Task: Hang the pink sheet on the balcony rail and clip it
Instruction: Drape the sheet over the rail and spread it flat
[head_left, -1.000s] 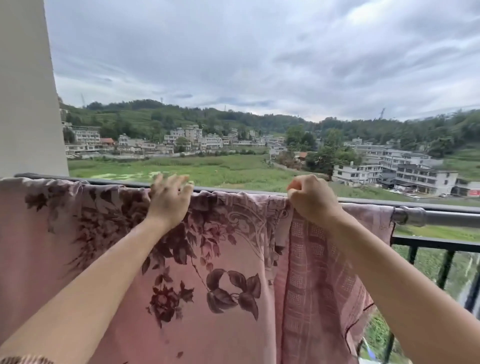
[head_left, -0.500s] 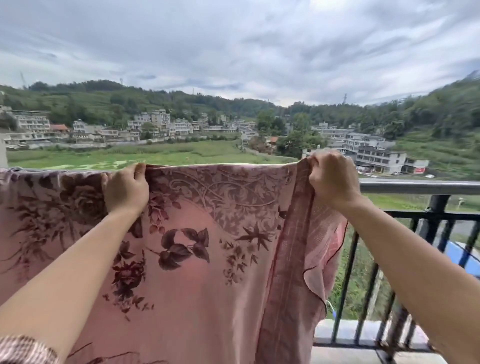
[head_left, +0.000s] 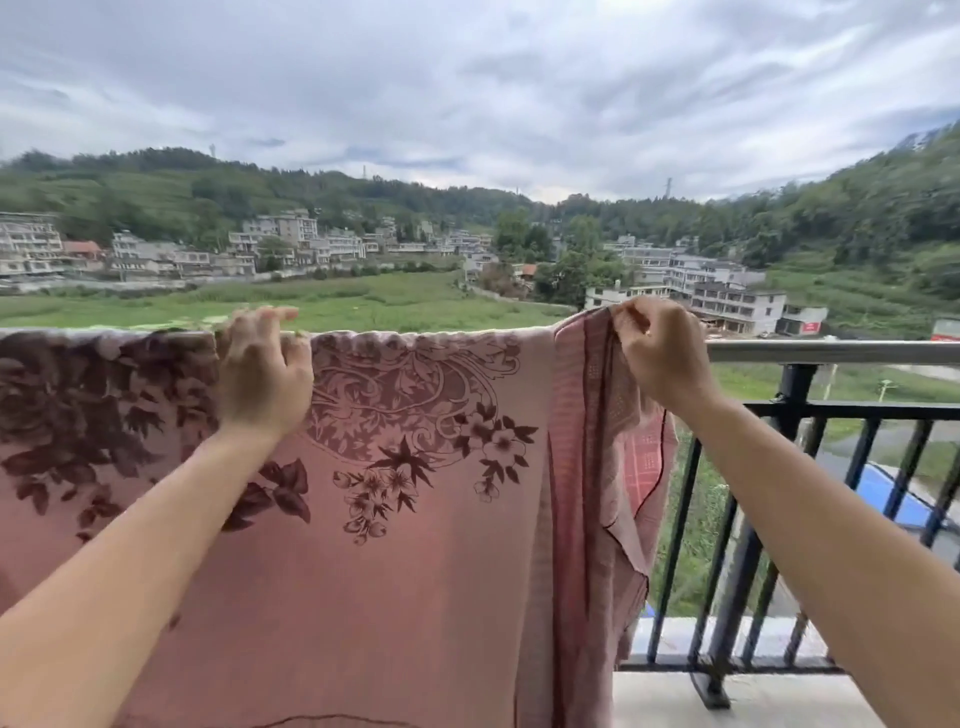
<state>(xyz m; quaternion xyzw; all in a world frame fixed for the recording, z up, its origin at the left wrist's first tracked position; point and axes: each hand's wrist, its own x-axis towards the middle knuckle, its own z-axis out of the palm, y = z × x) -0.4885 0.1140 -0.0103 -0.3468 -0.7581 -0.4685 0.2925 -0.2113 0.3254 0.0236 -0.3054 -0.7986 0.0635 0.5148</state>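
A pink sheet with dark red flowers hangs over the balcony rail and covers its left and middle stretch. My left hand lies on the sheet's top fold, fingers curled over the rail. My right hand pinches the sheet's right edge at the top and holds it slightly above the rail. A checked border strip hangs down below that hand. No clip is in view.
Bare silver rail runs right of the sheet, with black vertical bars and a post beneath. A pale concrete ledge lies at the railing's foot. Fields, buildings and hills spread beyond.
The view has swung to the right and the wall at the left is gone. Both hands have shifted right along the rail, and my right hand has lifted the sheet's edge.
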